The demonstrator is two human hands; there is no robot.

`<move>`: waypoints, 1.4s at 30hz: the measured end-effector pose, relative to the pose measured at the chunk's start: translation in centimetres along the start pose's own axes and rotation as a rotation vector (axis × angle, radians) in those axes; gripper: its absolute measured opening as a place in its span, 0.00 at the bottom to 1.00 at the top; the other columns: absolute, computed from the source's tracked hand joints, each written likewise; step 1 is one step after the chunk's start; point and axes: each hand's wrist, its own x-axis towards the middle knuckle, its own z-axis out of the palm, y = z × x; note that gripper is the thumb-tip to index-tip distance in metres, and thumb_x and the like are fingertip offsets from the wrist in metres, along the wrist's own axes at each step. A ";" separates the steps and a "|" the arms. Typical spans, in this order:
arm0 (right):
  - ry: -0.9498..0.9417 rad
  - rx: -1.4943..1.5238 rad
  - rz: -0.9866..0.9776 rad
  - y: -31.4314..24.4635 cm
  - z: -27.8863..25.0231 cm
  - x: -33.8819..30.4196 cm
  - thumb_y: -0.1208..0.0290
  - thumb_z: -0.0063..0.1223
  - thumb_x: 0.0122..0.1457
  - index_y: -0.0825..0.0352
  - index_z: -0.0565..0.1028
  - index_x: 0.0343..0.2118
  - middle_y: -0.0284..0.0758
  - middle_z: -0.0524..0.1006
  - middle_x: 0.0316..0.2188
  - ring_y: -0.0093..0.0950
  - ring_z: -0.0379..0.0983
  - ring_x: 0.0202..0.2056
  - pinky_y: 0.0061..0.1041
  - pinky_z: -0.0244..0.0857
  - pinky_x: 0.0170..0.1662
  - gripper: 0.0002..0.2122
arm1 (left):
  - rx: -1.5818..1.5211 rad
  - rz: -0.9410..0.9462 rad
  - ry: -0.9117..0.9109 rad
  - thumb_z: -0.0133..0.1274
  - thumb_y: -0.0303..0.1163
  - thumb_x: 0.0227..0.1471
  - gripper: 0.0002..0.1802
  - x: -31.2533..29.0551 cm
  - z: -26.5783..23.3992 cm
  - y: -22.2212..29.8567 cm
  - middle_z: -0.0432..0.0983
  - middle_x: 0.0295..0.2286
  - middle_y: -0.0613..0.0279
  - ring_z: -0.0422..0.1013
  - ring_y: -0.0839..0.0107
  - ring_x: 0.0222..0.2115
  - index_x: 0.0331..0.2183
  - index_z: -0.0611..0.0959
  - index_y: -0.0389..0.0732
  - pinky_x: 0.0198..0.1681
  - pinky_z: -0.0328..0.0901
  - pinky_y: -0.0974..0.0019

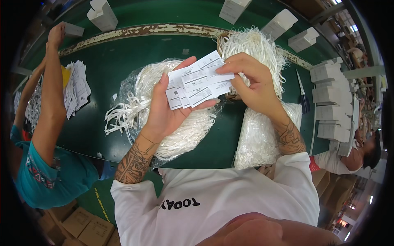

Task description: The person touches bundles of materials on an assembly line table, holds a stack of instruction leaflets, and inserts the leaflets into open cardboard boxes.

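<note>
Several small white printed leaflets (201, 82) lie fanned out and overlapping in my left hand (160, 106), whose thumb and fingers close round them from the left and below. From the right, my right hand (254, 80) pinches the upper right edge of the top leaflets between thumb and fingers. Both hands are raised over a big bundle of white flat cords (184, 137) in clear plastic. Its loose cord ends (127, 115) spill out to the left. Behind my right hand stands a second heap of white cords (246, 45) in a brown carton.
A clear plastic bag (262, 137) of white items lies under my right forearm. Scissors (303, 92) with dark handles rest to its right. White boxes (330, 98) stand stacked at right; others stand open beyond the rail (164, 29). At left, a co-worker's arm (53, 102) reaches past piled leaflets (77, 88).
</note>
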 end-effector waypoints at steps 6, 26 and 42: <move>-0.099 -0.130 -0.083 -1.2 0.5 0.1 0.83 0.52 0.53 0.70 0.78 0.40 0.38 0.77 0.38 0.24 0.74 0.39 0.22 0.68 0.43 0.11 | 0.641 0.315 0.208 0.48 0.25 0.61 0.30 0.2 -0.7 -1.7 0.67 0.53 0.48 0.71 0.55 0.50 0.62 0.58 0.39 0.45 0.76 0.52; 0.212 -0.659 -0.113 -0.4 -9.5 12.5 0.68 0.55 0.61 0.66 0.80 0.40 0.33 0.81 0.29 0.22 0.78 0.28 0.22 0.69 0.30 0.09 | 0.582 0.369 0.223 0.46 0.30 0.63 0.19 0.6 -1.6 -2.0 0.73 0.47 0.49 0.75 0.58 0.46 0.51 0.71 0.26 0.43 0.77 0.53; 0.040 -1.331 -0.309 10.7 -5.7 22.2 0.65 0.57 0.55 0.59 0.82 0.32 0.36 0.80 0.26 0.34 0.76 0.34 0.36 0.60 0.41 0.06 | 0.659 0.303 0.161 0.47 0.29 0.63 0.19 0.5 -1.6 -2.2 0.76 0.44 0.48 0.76 0.60 0.42 0.49 0.74 0.24 0.41 0.78 0.59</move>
